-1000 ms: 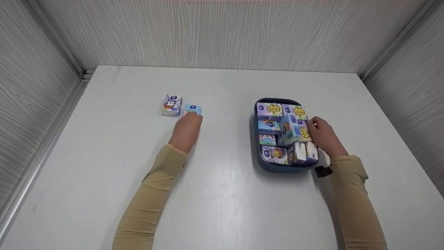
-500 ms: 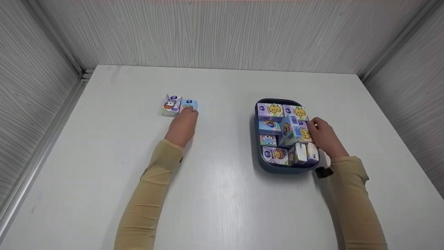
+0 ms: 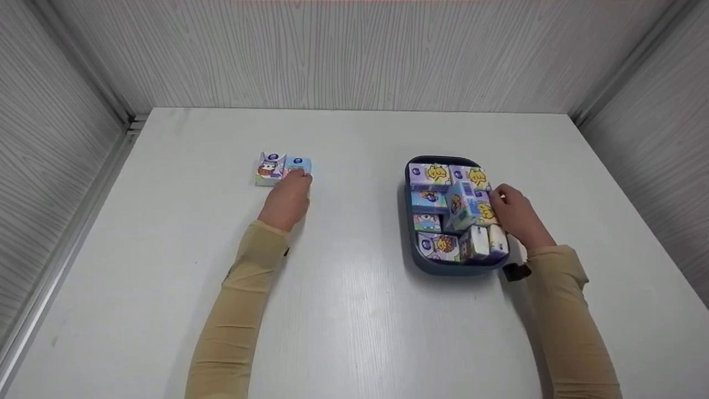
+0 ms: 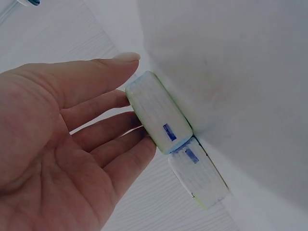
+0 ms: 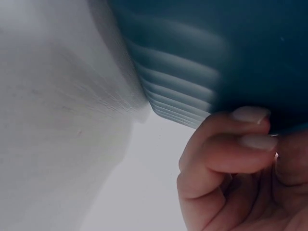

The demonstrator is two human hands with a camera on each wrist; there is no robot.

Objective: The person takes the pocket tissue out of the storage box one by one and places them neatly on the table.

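Observation:
My left hand [image 3: 286,200] reaches over a light-blue tissue pack [image 3: 299,164] with a cartoon print. In the left wrist view, its nearly straight fingers [image 4: 110,132] meet the pack's side and the thumb lies by its upper end. A purple-and-white tissue pack [image 3: 271,168] sits directly beside it, end to end in the left wrist view. My right hand [image 3: 516,215] holds the right rim of a dark blue plastic basket [image 3: 448,269]. In the right wrist view, its fingers curl against the ribbed basket wall [image 5: 178,82].
Several purple and blue tissue packs [image 3: 430,176] fill the basket, some flat, some on edge. One blue pack [image 3: 461,206] stands tilted above the others. Pale wood-grain panels [image 3: 360,55] rise behind and at both sides of the white table [image 3: 354,321].
My left hand has moved the light-blue tissue pack left and slightly back, up against the purple-and-white one. My right hand stays at the basket rim.

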